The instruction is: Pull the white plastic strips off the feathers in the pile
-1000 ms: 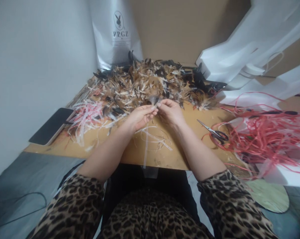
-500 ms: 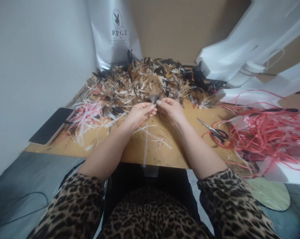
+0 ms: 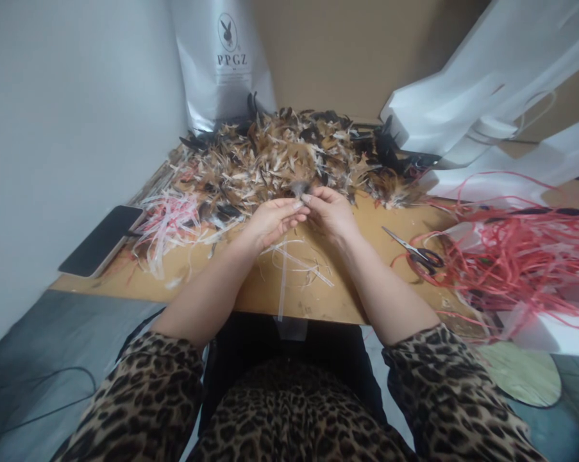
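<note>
A small greyish, fluffy feather [image 3: 299, 187] sticks up from between my fingertips, just in front of a large heap of brown, white and black feathers [image 3: 279, 154]. My left hand [image 3: 276, 221] pinches at its base with thumb and forefinger. Meeting it from the other side, my right hand [image 3: 331, 215] also has thumb and finger pressed together there. The fingers hide the lower end of the feather. Below my hands, thin clear strips [image 3: 283, 276] lie on the wooden table [image 3: 251, 298], one hanging over the front edge.
Scissors [image 3: 417, 249] lie right of my hands beside a tangle of red strips [image 3: 520, 263]. On the left are a phone [image 3: 101, 240] and a pile of pink and white strips [image 3: 171, 221]. A printed white bag [image 3: 231, 90] stands behind; white sheeting [image 3: 453, 96] hangs at right.
My hands stay together at nearly the same spot, with only slight finger shifts. The grey feather shows a little more clearly between the fingertips. The whole view has shifted slightly.
</note>
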